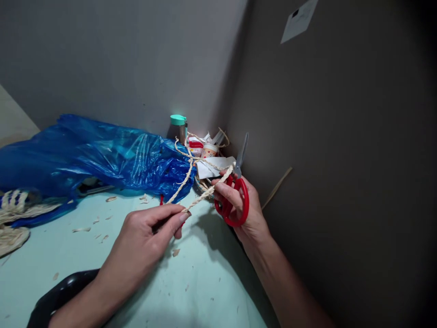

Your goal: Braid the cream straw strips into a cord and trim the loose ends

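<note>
My left hand [148, 232] pinches a pale twisted straw cord [201, 197] near its lower end, above the light green table [201, 282]. The cord runs taut up and to the right to my right hand [239, 205], whose fingers also grip it. That hand holds red-handled scissors [235, 200] with fingers through the loops, the metal blades pointing up along the grey wall. More of the cord [186, 175] loops back toward the corner clutter.
A crumpled blue plastic bag [95, 155] fills the left of the table. In the corner stand a bottle with a teal cap [178, 126], a paper cup [209, 149] and white paper scraps. Woven straw pieces [13, 214] lie at far left. Straw bits litter the table. A black curved object [58, 296] sits at the near edge.
</note>
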A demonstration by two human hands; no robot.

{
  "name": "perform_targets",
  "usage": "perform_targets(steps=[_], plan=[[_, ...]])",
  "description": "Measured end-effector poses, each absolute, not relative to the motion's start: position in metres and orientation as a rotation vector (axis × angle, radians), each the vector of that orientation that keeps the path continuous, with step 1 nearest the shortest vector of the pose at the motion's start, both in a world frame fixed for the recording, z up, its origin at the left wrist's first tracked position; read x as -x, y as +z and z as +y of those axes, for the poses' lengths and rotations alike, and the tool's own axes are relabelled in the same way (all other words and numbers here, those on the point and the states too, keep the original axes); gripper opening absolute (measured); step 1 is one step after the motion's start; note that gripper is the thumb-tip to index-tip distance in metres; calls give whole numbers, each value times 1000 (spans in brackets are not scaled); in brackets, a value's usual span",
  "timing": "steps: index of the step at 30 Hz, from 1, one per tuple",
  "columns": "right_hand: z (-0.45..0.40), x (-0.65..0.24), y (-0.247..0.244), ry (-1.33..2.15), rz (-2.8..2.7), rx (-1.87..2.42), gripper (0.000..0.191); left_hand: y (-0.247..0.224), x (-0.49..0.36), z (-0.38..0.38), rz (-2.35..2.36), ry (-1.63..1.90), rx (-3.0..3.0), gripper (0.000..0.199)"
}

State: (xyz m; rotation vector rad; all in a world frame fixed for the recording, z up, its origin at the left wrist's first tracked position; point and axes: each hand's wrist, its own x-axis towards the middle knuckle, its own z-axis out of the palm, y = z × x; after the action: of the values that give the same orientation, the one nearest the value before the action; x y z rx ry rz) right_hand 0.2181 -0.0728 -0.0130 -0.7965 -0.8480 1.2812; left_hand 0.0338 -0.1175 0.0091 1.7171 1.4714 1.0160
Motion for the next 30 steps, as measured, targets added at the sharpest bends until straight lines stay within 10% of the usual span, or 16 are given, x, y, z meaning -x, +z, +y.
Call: perform_targets(steps=[30], plan=[[-83, -207, -10, 1406, -1035, 688, 44, 9, -32, -126, 1374, 955, -1617, 28]])
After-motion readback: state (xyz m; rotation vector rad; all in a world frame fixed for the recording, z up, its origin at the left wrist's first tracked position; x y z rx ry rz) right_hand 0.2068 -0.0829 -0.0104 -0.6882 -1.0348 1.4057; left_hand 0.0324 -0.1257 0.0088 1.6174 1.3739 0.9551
